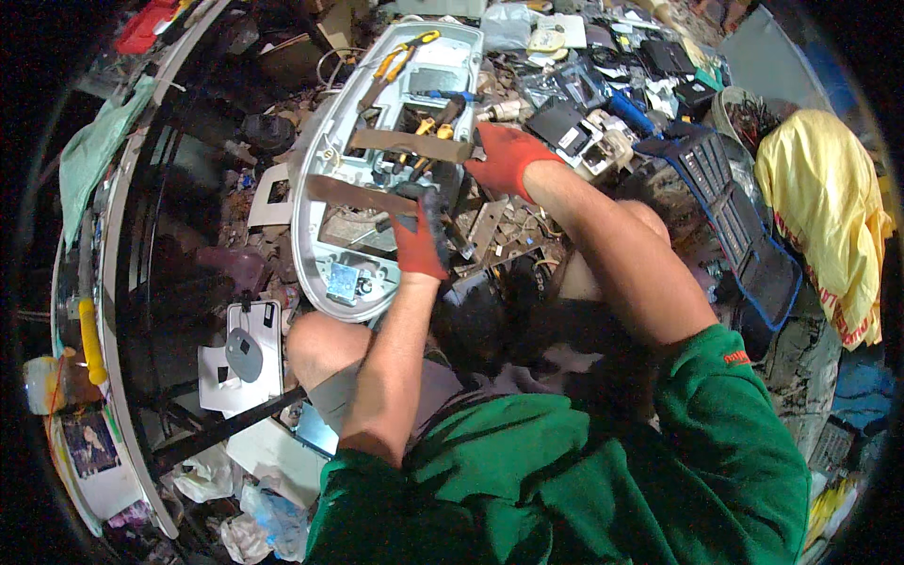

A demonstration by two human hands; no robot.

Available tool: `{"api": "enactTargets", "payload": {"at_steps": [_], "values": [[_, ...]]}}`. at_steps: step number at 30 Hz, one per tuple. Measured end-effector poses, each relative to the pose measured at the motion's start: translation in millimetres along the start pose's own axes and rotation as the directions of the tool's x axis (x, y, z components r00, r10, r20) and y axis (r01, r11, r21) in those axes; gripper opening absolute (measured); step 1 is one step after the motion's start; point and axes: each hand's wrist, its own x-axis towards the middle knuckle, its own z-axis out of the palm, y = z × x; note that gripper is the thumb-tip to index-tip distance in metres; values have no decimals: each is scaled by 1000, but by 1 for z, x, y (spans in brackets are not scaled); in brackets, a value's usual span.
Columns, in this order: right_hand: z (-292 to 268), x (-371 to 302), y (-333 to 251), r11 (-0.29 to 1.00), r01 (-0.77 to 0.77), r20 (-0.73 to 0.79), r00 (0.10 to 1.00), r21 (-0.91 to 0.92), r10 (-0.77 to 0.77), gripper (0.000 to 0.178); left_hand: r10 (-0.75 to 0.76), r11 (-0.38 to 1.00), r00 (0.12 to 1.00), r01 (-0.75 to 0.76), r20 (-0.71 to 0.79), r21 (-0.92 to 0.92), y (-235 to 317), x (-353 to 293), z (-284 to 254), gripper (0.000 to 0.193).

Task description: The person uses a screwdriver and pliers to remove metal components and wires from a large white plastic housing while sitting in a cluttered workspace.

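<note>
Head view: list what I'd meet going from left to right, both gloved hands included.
Pale green cloth → grey rounded disc → red-gloved left hand → red-gloved right hand → yellow sack.

Uneven, fairly bright light picks out the right hand, left hand and pale tray, while deep shadow fills the gap between the legs, grain speckles the dark parts, and fisheye distortion bows the long pale rail near the blackened rim.
</note>
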Motion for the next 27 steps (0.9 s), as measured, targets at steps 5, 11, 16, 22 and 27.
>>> {"api": "enactTargets", "payload": {"at_steps": [5,11,16,22,27], "values": [[-4,-3,-17,978,119,-183,972,-169,-150,57,-22,988,997,33,-76,150,-17,-6,6,59],[8,26,-34,920,276,26,960,-279,-280,57,86,996,981,-89,174,10,-43,6,-20,48],[2,34,-13,981,172,27,985,-89,-170,56,289,819,907,-400,307,410,-45,7,-7,46],[-15,9,8,780,-82,104,994,620,22,48,135,989,965,-117,226,-91,-28,25,6,42],[-42,-53,38,810,459,-194,888,365,-417,33,490,561,809,-577,324,594,-40,45,-39,39]]}}
